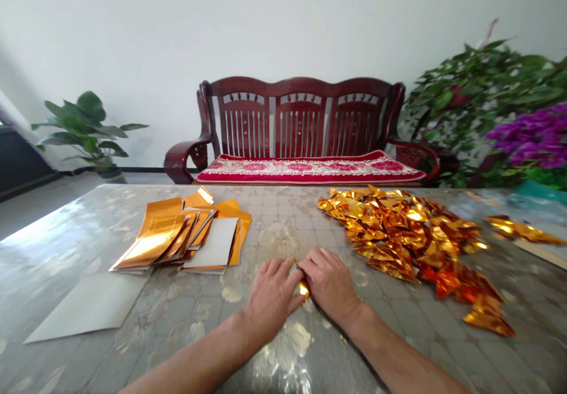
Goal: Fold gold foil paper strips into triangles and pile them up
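Observation:
Between my hands, on the table, is a small piece of gold foil paper (303, 290), mostly covered by my fingers. My left hand (274, 290) presses on it from the left with fingers bent, and my right hand (330, 282) grips it from the right, fingertips close to the left thumb. To the left lies a loose stack of gold foil sheets (163, 228), some with the pale backing up. A heap of folded gold foil pieces (398, 228) spreads over the right side of the table, a few of them reddish orange.
A single pale sheet (91, 305) lies at the table's left. At the right edge are clear plastic (496, 202) and another folded foil piece (525, 228). Behind the patterned table (199, 329) stands a dark red wooden bench (301, 122), with plants on both sides.

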Tool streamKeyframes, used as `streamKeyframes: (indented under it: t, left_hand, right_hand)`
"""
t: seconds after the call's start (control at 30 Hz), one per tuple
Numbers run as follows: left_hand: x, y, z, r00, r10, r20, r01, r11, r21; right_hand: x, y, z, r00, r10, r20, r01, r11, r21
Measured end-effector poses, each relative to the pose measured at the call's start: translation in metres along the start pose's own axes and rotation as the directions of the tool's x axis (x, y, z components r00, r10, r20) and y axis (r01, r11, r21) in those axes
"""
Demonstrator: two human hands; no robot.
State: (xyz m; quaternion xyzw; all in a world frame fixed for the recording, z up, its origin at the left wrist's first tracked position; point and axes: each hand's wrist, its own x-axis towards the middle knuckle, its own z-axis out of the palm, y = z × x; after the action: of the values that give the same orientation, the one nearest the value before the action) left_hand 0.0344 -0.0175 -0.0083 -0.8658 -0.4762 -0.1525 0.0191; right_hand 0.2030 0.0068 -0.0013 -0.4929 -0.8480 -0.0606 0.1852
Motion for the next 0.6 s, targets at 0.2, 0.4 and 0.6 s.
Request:
streamKeyframes:
  t: [0.2, 0.4, 0.6]
  left_hand:
    - [-0.006, 0.006, -0.007, 0.989, 0.145, -0.024, -0.145, 0.989, 0.013]
    - [-0.004, 0.004, -0.009, 0.983, 0.183, 0.033, -0.184, 0.982, 0.039]
    - [0.003, -0.021, -0.009, 0.988, 0.147, 0.049, -0.152, 0.980, 0.128]
  right_hand:
    - [0.001, 0.002, 0.001, 0.998, 0.053, 0.019, -0.054, 0.994, 0.095]
    - [0.004, 0.006, 0.003, 0.980, 0.196, 0.047, -0.201, 0.955, 0.218]
    - [0.003, 0.005, -0.001, 0.977, 0.189, 0.102, -0.209, 0.947, 0.245]
